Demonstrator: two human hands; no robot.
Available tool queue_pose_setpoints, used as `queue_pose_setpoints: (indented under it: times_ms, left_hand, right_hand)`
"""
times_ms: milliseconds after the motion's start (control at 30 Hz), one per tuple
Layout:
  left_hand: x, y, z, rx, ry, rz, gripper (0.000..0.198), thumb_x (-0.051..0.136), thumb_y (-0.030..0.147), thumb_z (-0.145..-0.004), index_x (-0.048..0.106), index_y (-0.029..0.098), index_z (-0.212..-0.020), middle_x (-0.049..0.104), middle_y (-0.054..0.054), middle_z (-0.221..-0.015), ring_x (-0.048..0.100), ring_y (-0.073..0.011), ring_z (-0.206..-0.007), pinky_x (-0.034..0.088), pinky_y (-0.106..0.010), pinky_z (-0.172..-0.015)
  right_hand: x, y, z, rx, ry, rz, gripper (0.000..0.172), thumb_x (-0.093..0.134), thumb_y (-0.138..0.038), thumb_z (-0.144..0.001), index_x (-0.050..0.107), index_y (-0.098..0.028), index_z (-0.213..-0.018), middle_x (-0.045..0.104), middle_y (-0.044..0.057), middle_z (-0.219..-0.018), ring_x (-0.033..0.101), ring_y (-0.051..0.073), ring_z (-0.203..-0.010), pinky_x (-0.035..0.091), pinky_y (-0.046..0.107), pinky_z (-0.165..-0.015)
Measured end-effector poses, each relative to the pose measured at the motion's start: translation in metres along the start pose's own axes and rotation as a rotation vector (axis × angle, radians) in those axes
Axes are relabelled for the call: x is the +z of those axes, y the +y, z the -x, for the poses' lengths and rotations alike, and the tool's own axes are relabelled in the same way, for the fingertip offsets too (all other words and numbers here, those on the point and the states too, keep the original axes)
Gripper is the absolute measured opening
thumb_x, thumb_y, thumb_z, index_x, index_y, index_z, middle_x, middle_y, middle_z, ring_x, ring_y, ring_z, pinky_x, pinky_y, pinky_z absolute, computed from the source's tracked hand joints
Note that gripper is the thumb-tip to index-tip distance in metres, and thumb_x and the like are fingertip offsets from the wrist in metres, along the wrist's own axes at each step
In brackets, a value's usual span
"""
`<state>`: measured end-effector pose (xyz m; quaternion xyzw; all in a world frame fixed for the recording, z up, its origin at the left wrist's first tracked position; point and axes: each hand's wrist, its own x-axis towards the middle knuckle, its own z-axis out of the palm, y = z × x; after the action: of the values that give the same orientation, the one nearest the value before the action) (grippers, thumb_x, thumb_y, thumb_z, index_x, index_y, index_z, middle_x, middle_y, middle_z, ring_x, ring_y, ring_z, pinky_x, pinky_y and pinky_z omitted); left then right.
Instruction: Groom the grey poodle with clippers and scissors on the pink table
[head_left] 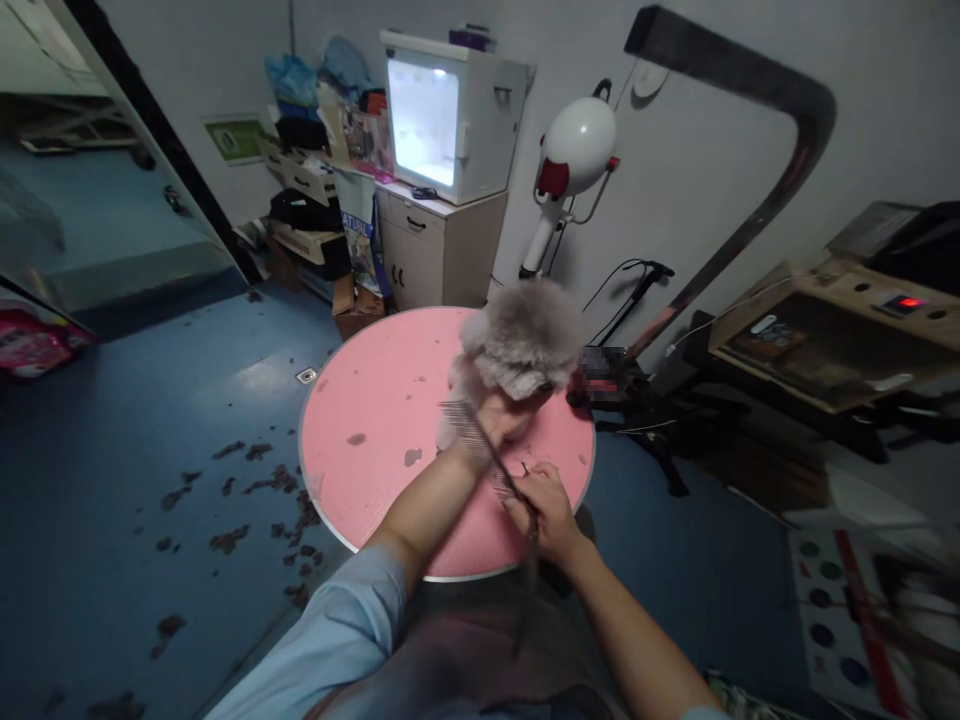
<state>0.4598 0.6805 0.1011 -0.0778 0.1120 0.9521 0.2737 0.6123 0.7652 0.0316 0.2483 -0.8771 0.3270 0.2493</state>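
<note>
A small fluffy grey dog (521, 340) stands on a round pink table (375, 420). My left hand (501, 415) reaches under the dog's chin and is closed on it, with a metal comb (469, 432) lying across that hand and wrist. Close below, my right hand (546, 512) is closed on a pair of scissors (525, 490), whose blades point up toward the dog. The scissors are blurred and partly hidden by my fingers.
Clumps of cut fur (247, 490) litter the blue floor left of the table. A lit white cabinet box (450, 115) stands on a beige cupboard (439, 250) behind. A white dryer (574, 150) on a stand and a cluttered desk (832, 340) are at the right.
</note>
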Motion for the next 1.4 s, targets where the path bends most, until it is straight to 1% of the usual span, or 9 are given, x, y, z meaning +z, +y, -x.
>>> queue_pose_setpoints:
  times_ms: [133,233,400,567,667,767,1033,1200,1400]
  left_hand:
    - [0.012,0.004,0.003,0.05,-0.052,0.098,0.041,0.031,0.031,-0.103,0.065,0.016,-0.087,0.07,-0.007,-0.086,0.06,-0.0179,-0.082,0.048,-0.037,-0.095]
    - [0.016,0.008,0.011,0.105,0.02,0.185,0.032,0.039,0.028,-0.099,0.066,0.016,-0.085,0.069,-0.007,-0.082,0.061,-0.0182,-0.084,0.048,-0.039,-0.098]
    - [0.016,0.007,0.015,0.108,0.001,0.256,0.025,0.044,0.023,-0.094,0.067,0.016,-0.09,0.069,-0.007,-0.084,0.064,-0.0174,-0.087,0.051,-0.038,-0.096]
    - [0.003,-0.003,0.013,-0.021,-0.068,0.27,0.024,0.051,0.024,-0.089,0.067,0.015,-0.103,0.071,-0.012,-0.105,0.062,-0.0253,-0.119,0.047,-0.047,-0.107]
    - [0.0,-0.01,0.013,-0.079,-0.097,0.298,0.031,0.049,0.026,-0.089,0.067,0.015,-0.113,0.069,-0.014,-0.118,0.056,-0.0279,-0.131,0.045,-0.05,-0.11]
    - [0.007,-0.012,0.018,-0.06,-0.038,0.329,0.033,0.046,0.025,-0.09,0.068,0.014,-0.112,0.07,-0.015,-0.117,0.057,-0.0272,-0.129,0.045,-0.048,-0.111]
    - [0.019,-0.007,0.038,-0.053,-0.012,0.333,0.033,0.038,0.028,-0.096,0.068,0.013,-0.094,0.073,-0.01,-0.092,0.067,-0.0222,-0.103,0.036,-0.049,-0.118]
    - [0.011,-0.008,0.039,-0.01,-0.099,0.295,0.033,0.04,0.031,-0.097,0.068,0.014,-0.094,0.074,-0.01,-0.098,0.067,-0.0232,-0.1,0.04,-0.047,-0.115]
    - [0.015,-0.005,0.044,-0.023,-0.076,0.318,0.043,0.036,0.041,-0.1,0.069,0.015,-0.093,0.073,-0.011,-0.095,0.064,-0.0249,-0.102,0.045,-0.045,-0.105]
  right_hand:
    - [0.002,0.02,0.058,0.779,0.226,-0.014,0.03,0.038,-0.041,-0.095,0.058,-0.019,-0.095,0.066,0.007,-0.081,0.06,0.021,-0.071,0.048,0.032,-0.067]
    - [-0.003,0.045,0.079,1.062,0.036,0.011,0.032,0.04,-0.044,-0.089,0.059,-0.018,-0.091,0.069,0.012,-0.086,0.065,0.025,-0.08,0.051,0.034,-0.073]
    - [-0.035,0.074,0.058,1.007,-0.322,0.196,0.039,0.046,-0.058,-0.084,0.054,-0.022,-0.07,0.066,0.01,-0.072,0.065,0.027,-0.074,0.046,0.035,-0.069]
    - [-0.114,0.054,-0.005,0.741,-0.483,0.198,0.043,0.031,-0.058,-0.093,0.046,-0.023,-0.073,0.063,0.006,-0.069,0.059,0.021,-0.069,0.044,0.033,-0.065]
    - [-0.161,0.022,-0.057,0.618,-0.878,0.145,0.038,0.041,-0.053,-0.093,0.047,-0.021,-0.073,0.064,0.006,-0.073,0.058,0.018,-0.069,0.044,0.032,-0.067]
    - [-0.186,-0.006,-0.103,0.755,-1.278,-0.162,0.033,0.054,-0.052,-0.092,0.051,-0.019,-0.089,0.066,0.003,-0.074,0.061,0.015,-0.069,0.047,0.028,-0.066]
    - [-0.183,-0.003,-0.155,0.91,-1.631,-0.904,0.075,0.094,-0.044,-0.06,0.059,-0.014,-0.119,0.074,0.009,-0.103,0.074,0.016,-0.092,0.056,0.025,-0.08]
    - [-0.176,0.007,-0.153,0.958,-1.688,-0.968,0.071,0.092,-0.038,-0.066,0.061,-0.014,-0.124,0.076,0.009,-0.098,0.075,0.015,-0.082,0.059,0.022,-0.071]
    - [-0.175,0.026,-0.166,0.852,-1.591,-0.985,0.063,0.092,-0.033,-0.065,0.068,-0.011,-0.119,0.077,0.008,-0.088,0.074,0.014,-0.071,0.059,0.019,-0.064]
